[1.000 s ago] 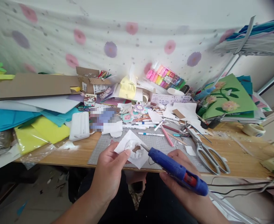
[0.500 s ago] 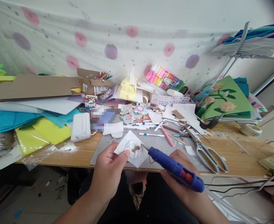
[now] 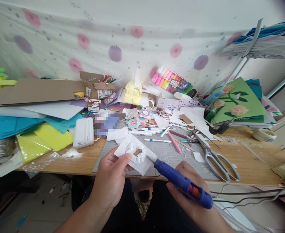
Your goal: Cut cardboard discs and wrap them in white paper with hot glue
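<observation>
My left hand [image 3: 114, 176] pinches a square of white paper [image 3: 146, 165] at its left side, thumb on top. On the paper lies a crumpled white ring [image 3: 134, 157] with a brown patch [image 3: 138, 151] in its middle. My right hand [image 3: 188, 184] is wrapped round a blue hot glue gun [image 3: 175, 174] with a red part inside its body and a clear glue stick at the back. The gun's metal tip points left, close to the ring's right edge; whether it touches I cannot tell.
A grey cutting mat [image 3: 103, 158] lies on the wooden table, strewn with markers [image 3: 157, 140] and paper scraps. Scissors [image 3: 215, 158] lie on the right. Cardboard [image 3: 38, 92] and coloured sheets are stacked at left. A green flower picture [image 3: 239, 103] leans at right; cables [image 3: 244, 193] run below it.
The paper with the white ring has shifted slightly left and turned in my left hand. The glue gun's tip now sits beside a lower part of the ring.
</observation>
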`<control>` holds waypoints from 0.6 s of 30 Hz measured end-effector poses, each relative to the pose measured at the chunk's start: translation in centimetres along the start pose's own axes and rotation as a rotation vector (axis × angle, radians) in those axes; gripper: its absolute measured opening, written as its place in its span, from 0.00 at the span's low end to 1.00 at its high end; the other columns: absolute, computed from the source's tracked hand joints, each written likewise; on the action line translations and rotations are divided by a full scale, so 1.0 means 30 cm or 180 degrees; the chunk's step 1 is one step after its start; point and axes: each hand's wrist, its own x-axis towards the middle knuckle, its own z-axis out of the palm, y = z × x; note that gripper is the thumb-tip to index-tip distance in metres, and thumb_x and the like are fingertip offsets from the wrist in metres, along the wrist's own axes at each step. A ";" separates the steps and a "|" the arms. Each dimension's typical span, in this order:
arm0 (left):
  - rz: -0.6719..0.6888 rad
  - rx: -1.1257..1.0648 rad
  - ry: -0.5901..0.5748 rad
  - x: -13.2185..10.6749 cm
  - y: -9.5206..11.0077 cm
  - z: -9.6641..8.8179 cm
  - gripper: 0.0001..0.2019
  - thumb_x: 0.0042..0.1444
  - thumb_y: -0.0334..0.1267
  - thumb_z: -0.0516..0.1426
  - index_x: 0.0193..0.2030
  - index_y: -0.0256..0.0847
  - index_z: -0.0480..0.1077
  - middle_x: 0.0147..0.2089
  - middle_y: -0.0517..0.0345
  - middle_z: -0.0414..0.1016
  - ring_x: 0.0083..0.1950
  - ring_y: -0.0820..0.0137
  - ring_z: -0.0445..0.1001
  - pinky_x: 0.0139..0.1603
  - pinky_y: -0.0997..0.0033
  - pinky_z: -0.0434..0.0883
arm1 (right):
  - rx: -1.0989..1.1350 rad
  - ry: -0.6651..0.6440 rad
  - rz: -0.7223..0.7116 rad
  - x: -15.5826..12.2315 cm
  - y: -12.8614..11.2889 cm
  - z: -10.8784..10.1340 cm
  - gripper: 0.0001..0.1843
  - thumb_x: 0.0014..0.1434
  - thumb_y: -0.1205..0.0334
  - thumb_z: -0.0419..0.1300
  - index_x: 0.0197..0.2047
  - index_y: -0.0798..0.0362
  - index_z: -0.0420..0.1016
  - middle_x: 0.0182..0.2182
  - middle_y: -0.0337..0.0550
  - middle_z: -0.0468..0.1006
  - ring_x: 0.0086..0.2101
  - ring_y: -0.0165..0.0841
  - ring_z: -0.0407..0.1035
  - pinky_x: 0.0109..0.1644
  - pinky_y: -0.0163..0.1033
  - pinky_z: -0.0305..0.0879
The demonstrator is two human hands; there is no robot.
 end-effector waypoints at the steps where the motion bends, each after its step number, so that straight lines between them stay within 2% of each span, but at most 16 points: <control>1: -0.0008 -0.0012 -0.0013 0.001 -0.001 0.000 0.11 0.50 0.34 0.62 0.42 0.36 0.76 0.37 0.51 0.80 0.36 0.62 0.78 0.33 0.67 0.75 | 0.0053 0.0008 -0.0083 0.001 -0.003 0.000 0.11 0.59 0.60 0.57 0.27 0.50 0.61 0.28 0.38 0.64 0.27 0.31 0.65 0.30 0.37 0.63; 5: -0.0080 -0.0037 -0.0022 0.003 0.001 -0.001 0.13 0.51 0.35 0.62 0.44 0.36 0.76 0.39 0.48 0.80 0.38 0.60 0.78 0.35 0.65 0.75 | 0.0235 0.0090 -0.0310 0.000 -0.011 0.005 0.08 0.58 0.66 0.57 0.28 0.49 0.63 0.31 0.38 0.63 0.27 0.29 0.64 0.28 0.34 0.63; 13: -0.0129 -0.0057 -0.0066 -0.008 0.000 -0.004 0.12 0.52 0.34 0.62 0.44 0.35 0.75 0.39 0.48 0.81 0.40 0.59 0.78 0.37 0.63 0.76 | -0.0085 0.0121 -0.0075 -0.017 0.023 0.011 0.11 0.59 0.63 0.57 0.27 0.49 0.58 0.30 0.37 0.63 0.28 0.30 0.64 0.29 0.37 0.62; 18: -0.0150 -0.0117 -0.0023 -0.008 0.003 -0.001 0.13 0.51 0.34 0.63 0.44 0.35 0.75 0.39 0.48 0.81 0.39 0.60 0.78 0.37 0.63 0.76 | -0.0136 -0.0050 -0.0067 -0.017 0.020 0.012 0.13 0.59 0.63 0.57 0.27 0.50 0.57 0.29 0.37 0.63 0.28 0.30 0.64 0.29 0.37 0.62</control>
